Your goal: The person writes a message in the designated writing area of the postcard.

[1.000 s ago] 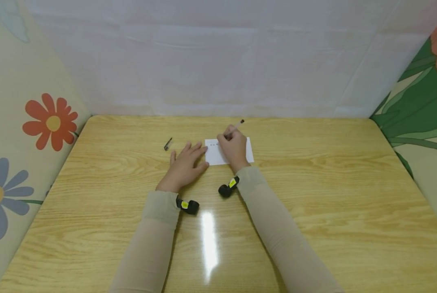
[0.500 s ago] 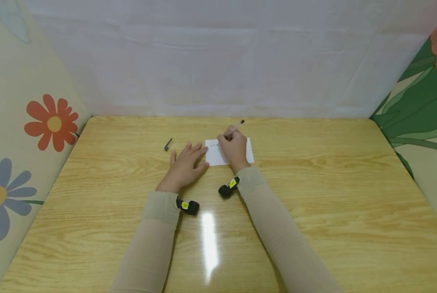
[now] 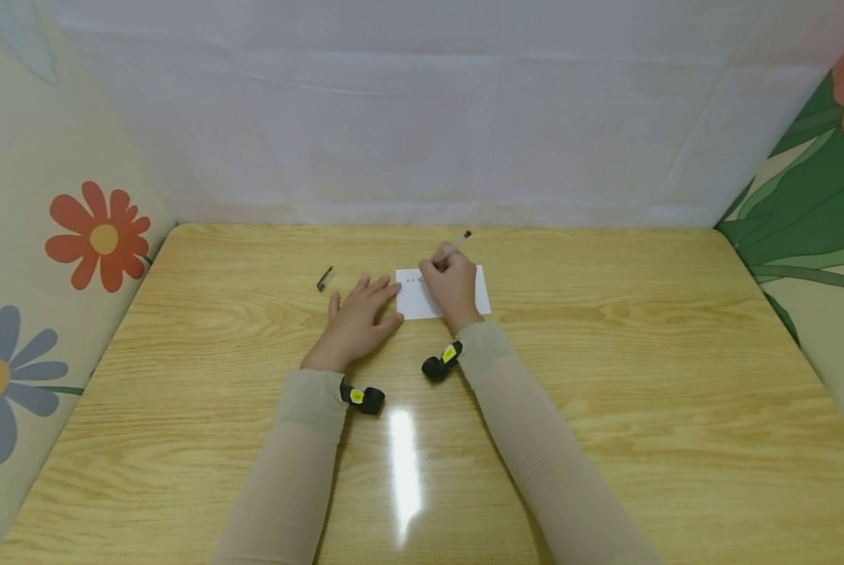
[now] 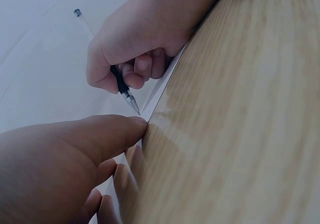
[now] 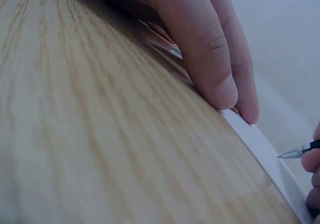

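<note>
Indoor nook, room type unclear: one wooden table (image 3: 648, 392) stood between flowered left wall (image 3: 26, 227) and flowered right wall (image 3: 806, 192); creased white cloth (image 3: 422, 125) hung behind.

We wear long, plain, faintly creased beige sleeves (image 3: 273, 486) with cuffs (image 3: 485, 348) a shade greyer. On the inner side of each cuff sits a small black, round-ended camera (image 3: 373, 400) bearing a bright yellow patch (image 3: 450, 353).

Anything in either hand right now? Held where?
Right hand pinches the pen by its dark grip, just above the metal tip. Left hand holds nothing; it only touches the paper along its left edge.
</note>
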Demonstrator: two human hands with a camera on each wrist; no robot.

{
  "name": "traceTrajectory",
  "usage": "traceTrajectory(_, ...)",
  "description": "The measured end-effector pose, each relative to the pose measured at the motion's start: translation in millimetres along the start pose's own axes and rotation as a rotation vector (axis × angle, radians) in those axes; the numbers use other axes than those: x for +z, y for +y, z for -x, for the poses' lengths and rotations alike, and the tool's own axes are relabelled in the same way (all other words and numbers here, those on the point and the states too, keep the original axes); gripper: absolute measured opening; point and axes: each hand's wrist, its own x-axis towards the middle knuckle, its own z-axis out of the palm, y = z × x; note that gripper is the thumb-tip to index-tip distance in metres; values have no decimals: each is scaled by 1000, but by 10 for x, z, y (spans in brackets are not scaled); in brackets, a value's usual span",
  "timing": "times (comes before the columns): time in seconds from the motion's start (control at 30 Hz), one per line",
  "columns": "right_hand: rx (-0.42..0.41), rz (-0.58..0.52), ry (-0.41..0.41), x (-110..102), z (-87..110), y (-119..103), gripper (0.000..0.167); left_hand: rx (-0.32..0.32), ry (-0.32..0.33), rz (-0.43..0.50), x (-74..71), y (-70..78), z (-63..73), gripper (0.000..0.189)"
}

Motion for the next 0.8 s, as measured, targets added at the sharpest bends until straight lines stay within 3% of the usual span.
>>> traceTrajectory(0.8,20,9,36,5,-13,1,22,2,4,12,2,2,-5,60)
